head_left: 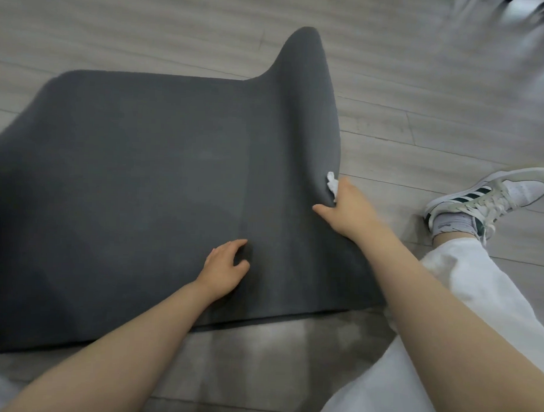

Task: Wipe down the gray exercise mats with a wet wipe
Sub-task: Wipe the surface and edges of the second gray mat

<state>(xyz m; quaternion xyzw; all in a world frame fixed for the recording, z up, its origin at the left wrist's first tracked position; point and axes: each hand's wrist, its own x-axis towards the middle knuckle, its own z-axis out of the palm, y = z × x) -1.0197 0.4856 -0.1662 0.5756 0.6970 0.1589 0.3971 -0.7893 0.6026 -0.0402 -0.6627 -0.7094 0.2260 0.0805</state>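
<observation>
A dark gray exercise mat (142, 186) lies on the floor, its right edge lifted and curled upward. My right hand (347, 208) grips that raised right edge, thumb on the mat's upper face, with a crumpled white wet wipe (332, 183) sticking out above the fingers. My left hand (225, 267) rests on the mat near its front edge, fingers loosely curved and touching the surface, holding nothing.
Light wood-look floor (422, 103) surrounds the mat. My right leg in white trousers (465, 283) stretches out to the right, ending in a white sneaker (487, 198). Blurred dark shapes sit at the top right corner.
</observation>
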